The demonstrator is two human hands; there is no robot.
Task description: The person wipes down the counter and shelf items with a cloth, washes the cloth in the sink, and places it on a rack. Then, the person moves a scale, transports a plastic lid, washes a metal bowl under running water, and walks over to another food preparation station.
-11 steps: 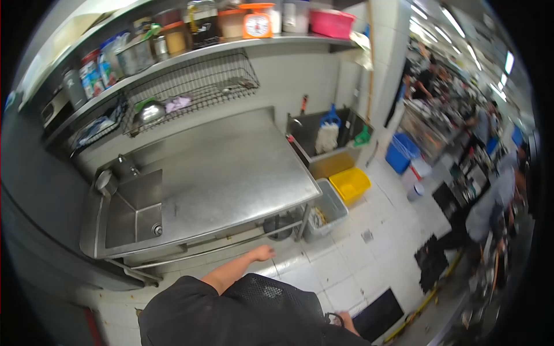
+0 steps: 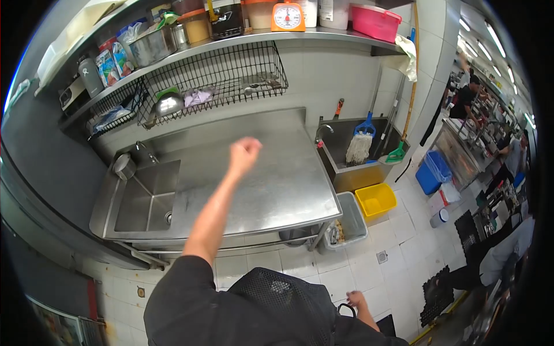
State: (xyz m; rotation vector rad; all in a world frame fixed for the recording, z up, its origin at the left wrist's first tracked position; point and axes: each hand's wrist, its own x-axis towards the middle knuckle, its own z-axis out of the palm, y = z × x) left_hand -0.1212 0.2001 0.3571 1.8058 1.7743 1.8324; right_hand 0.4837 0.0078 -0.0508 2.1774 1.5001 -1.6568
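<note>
My left hand (image 2: pixel 245 153) is raised at the end of an outstretched arm, above the steel worktable (image 2: pixel 271 173). Its fingers look curled in, slightly blurred, and I see nothing in them. Low at my right side hangs my right hand (image 2: pixel 356 299), small in view, with its fingers partly hidden. A thin black loop (image 2: pixel 346 309) shows right beside it; whether the hand holds it I cannot tell. Beyond the left hand, a black wire rack (image 2: pixel 231 72) on the wall carries a metal bowl (image 2: pixel 169 104) and a lilac cloth (image 2: pixel 198 97).
A sink (image 2: pixel 144 205) with a metal pot (image 2: pixel 123 166) is at left. At right stand a deep sink (image 2: pixel 360 175) with a mop (image 2: pixel 360 147), a yellow tub (image 2: pixel 376 200) and a grey bin (image 2: pixel 352 222). Above, a shelf holds an orange scale (image 2: pixel 288 16). A co-worker (image 2: pixel 508 254) stands far right.
My left hand has risen from low in front of the table's edge to above the tabletop. The view has shifted, and more of my right hand and forearm shows.
</note>
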